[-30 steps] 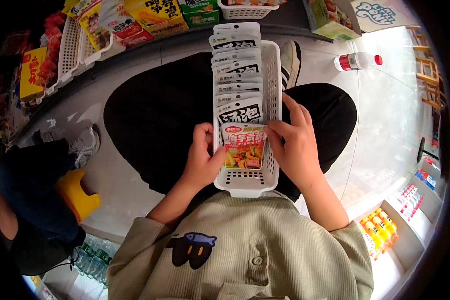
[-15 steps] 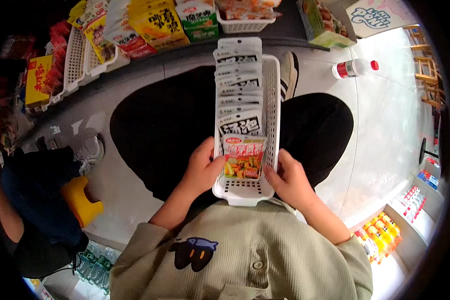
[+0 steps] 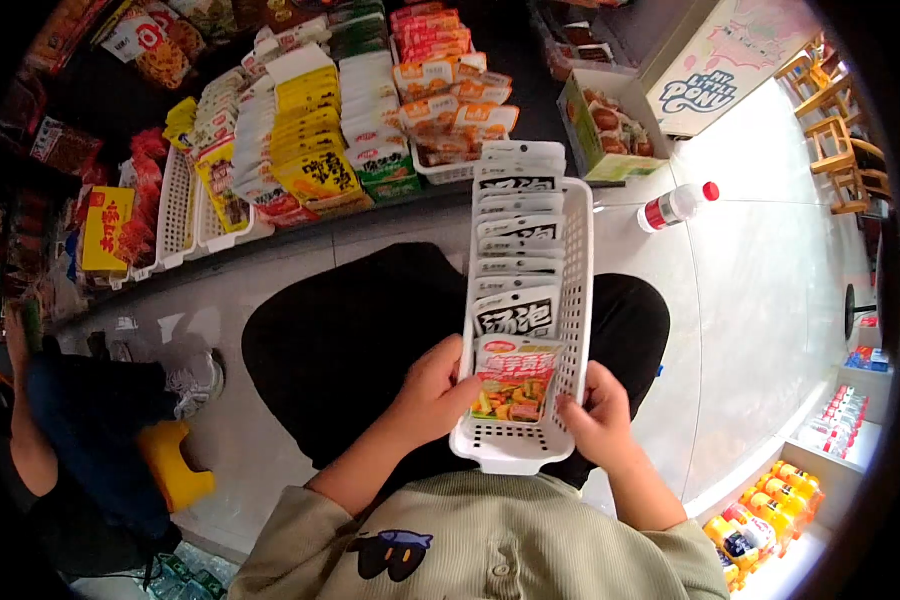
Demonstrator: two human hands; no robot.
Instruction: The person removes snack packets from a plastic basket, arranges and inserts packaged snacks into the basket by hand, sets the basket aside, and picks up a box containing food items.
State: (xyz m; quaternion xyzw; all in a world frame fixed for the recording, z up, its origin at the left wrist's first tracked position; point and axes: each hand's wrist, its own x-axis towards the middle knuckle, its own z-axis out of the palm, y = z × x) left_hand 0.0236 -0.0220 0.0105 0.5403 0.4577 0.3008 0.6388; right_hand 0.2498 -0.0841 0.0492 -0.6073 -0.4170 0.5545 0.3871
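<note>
A long white perforated plastic basket (image 3: pixel 575 262) is held over my lap, with its near end toward my body. My left hand (image 3: pixel 432 392) is closed on its left side, the thumb by the edge of a red and white snack packet (image 3: pixel 515 380). On the opposite side my right hand (image 3: pixel 602 415) grips the rim, thumb over the edge. Behind the red packet stands a row of white and black snack packets (image 3: pixel 515 310), filling the left part of the basket and overlapping one another. A narrow strip of basket floor shows along the right.
Ahead is a low shelf with white baskets (image 3: pixel 232 238) of packets, including yellow ones (image 3: pixel 315 170). A carton (image 3: pixel 610 130) stands at its right end. A bottle (image 3: pixel 678 207) lies on the floor. At left, another person (image 3: pixel 100 420) sits near a yellow stool (image 3: pixel 178 465).
My view has tilted up, so more of the shelf shows. The basket sits lower and further right in view, still held by both hands.
</note>
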